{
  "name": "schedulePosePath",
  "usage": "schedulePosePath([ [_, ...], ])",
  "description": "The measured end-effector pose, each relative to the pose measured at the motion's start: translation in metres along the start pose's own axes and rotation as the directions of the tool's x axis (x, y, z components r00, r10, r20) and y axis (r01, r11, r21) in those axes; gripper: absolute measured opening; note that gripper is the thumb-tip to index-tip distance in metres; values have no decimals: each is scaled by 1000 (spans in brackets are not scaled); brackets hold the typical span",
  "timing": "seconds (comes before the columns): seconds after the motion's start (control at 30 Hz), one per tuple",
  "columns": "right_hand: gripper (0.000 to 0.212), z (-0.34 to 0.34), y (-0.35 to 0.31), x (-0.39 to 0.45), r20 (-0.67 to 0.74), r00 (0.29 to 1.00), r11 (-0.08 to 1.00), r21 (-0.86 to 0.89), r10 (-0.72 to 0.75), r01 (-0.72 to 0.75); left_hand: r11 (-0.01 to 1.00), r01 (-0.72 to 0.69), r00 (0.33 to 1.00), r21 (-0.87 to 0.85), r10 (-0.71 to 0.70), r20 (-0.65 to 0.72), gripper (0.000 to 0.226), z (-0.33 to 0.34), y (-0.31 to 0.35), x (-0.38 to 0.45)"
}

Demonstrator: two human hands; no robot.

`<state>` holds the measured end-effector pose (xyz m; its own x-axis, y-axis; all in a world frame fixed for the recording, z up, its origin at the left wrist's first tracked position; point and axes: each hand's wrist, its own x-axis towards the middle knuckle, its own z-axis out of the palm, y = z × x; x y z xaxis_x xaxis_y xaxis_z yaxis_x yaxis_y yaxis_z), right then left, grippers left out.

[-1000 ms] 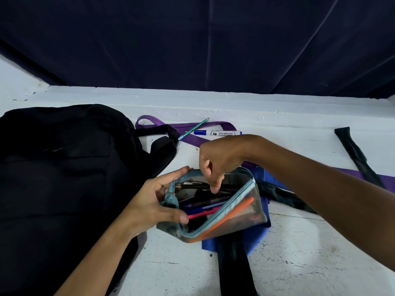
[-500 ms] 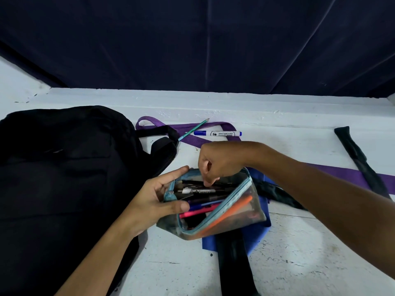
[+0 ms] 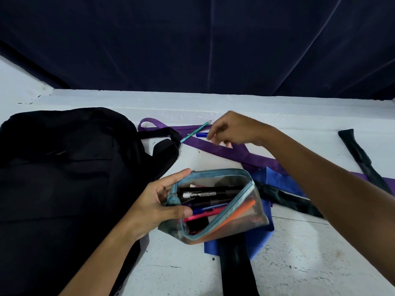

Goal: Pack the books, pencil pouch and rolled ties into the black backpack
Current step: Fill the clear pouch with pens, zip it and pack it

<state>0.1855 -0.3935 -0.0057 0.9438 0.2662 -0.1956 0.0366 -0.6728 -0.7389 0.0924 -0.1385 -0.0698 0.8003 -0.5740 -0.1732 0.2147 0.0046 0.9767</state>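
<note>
Since half a second ago the right hand (image 3: 229, 131) has left the pouch mouth and reached back to the blue marker (image 3: 201, 134) lying on the purple tie (image 3: 233, 151), fingers loosely curled over it; whether they have closed on it I cannot tell. At left the black backpack (image 3: 64, 178) lies flat and shut, waiting. Beside it the left hand (image 3: 159, 205) pinches the pencil pouch (image 3: 215, 205) by its zipper end, holding the mouth open, likely so stray pens can drop in. A green pencil (image 3: 195, 131) is also loose. Unrolled blue and black ties (image 3: 290, 198) sprawl over the scuffed white table (image 3: 299, 263); dark curtain hangs behind.
</note>
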Motion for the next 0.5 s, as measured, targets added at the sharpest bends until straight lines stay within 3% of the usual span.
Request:
schedulePosePath([
  [0.1, 19, -5, 31, 24, -297, 953, 998, 23, 63, -59, 1000, 1, 1000, -3, -1, -4, 107, 0, -1, 1],
  [0.23, 25, 8, 68, 48, -262, 961, 976, -166, 91, -138, 1000, 0, 1000, -12, 0, -5, 111, 0, -1, 1],
  [0.37, 32, 26, 71, 51, -271, 962, 846, -507, 27, -167, 1000, -15, 1000, 9, 15, -7, 108, 0, -2, 2],
  [0.5, 23, 31, 59, 46, -294, 956, 790, -587, -5, -176, 1000, -13, 1000, 21, 13, -17, 107, 0, -2, 1],
])
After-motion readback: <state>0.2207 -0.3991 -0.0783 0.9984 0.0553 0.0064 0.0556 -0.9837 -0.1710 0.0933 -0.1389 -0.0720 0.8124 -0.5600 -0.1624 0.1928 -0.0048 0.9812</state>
